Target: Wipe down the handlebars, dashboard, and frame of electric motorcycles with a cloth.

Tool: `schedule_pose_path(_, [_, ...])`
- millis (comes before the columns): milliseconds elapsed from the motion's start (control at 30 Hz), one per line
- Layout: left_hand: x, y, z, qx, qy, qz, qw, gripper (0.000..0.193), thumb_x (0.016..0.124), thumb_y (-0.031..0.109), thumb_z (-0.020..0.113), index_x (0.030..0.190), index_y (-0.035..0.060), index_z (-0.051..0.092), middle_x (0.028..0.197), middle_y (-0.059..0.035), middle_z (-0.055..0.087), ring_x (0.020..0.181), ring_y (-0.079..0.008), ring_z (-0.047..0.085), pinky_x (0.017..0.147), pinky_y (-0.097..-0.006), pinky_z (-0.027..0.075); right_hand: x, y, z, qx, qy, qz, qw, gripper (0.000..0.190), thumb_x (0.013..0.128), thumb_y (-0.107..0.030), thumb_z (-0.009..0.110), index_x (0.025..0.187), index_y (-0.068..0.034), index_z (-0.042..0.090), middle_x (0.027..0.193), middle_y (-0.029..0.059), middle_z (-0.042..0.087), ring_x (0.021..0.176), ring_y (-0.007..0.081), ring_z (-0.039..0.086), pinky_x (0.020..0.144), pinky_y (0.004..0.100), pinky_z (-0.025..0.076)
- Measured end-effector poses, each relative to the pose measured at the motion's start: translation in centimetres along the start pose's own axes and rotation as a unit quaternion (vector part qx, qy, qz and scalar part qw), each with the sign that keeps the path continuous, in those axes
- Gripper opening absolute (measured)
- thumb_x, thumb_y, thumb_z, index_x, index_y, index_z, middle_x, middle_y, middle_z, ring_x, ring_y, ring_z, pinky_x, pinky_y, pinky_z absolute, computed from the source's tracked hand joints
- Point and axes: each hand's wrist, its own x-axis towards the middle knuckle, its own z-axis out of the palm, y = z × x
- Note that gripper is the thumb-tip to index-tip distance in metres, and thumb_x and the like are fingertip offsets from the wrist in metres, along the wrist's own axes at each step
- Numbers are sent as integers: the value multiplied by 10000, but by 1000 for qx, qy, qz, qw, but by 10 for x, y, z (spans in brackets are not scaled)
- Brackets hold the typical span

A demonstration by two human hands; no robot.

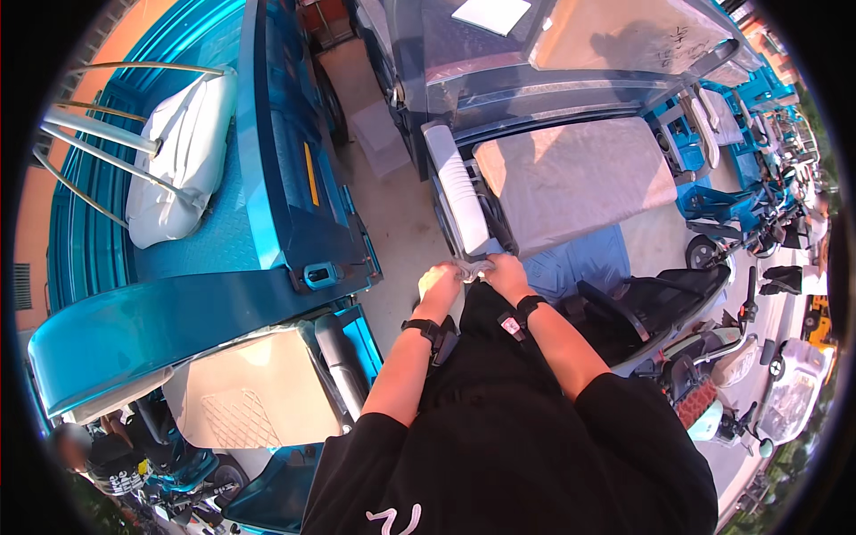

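Note:
A crumpled grey cloth [475, 269] is stretched between my two hands in front of my waist. My left hand [441, 284] grips its left end, and my right hand [506, 275] grips its right end. Just beyond the hands stands a pale ribbed armrest [461, 190] beside a plastic-covered seat [578, 180] of a cargo tricycle. Below that seat lies a blue textured footboard [578, 264]. Each wrist wears a dark band.
On the left stands a blue tricycle with a cargo bed [194, 257] holding a white wrapped seat [184, 160]; its beige seat [251, 394] is nearer. Parked scooters [709, 361] line the right. Another person [107, 458] is at the lower left.

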Motion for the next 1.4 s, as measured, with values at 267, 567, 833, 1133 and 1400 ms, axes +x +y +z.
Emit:
schedule_pose_path(267, [25,-15,38,34,-31,-45,998,181,852,192,721,993,198,834,1067,-102,769,972,-354,747,850,-449,602,17,29,57,-37,-69,121,990,301,893,-234,725,1149,-77,747,1085,208,758,1033,410,721,891,495,589])
schedule_pose_path(567, [-4,-9,17,-55,-10,-53,997,232,891,257,734,1087,152,800,1074,-145,770,996,-390,733,883,-473,590,13,41,29,58,-96,98,989,414,868,-334,747,1149,-32,725,1050,217,756,998,403,726,864,465,575])
schedule_pose_path(833, [-20,12,-26,-178,23,-42,983,243,916,231,718,1122,109,757,1048,-203,766,994,-412,729,898,-484,580,-18,3,-21,157,-38,116,980,444,815,-409,819,1027,-22,766,932,208,759,895,367,747,808,432,562])
schedule_pose_path(1133, [-28,26,-70,-243,36,21,969,295,925,262,757,1145,68,731,1016,-198,773,970,-382,751,872,-431,584,-34,-28,-56,434,50,94,895,510,850,-248,867,1208,62,679,1022,89,760,885,150,709,738,294,551])
schedule_pose_path(1400, [-22,60,-83,-244,21,71,967,306,897,306,781,1060,54,726,899,-171,773,844,-346,763,786,-440,592,-18,-44,-78,556,35,116,822,481,994,-295,718,1370,-16,609,1200,55,710,1068,123,640,851,274,487])
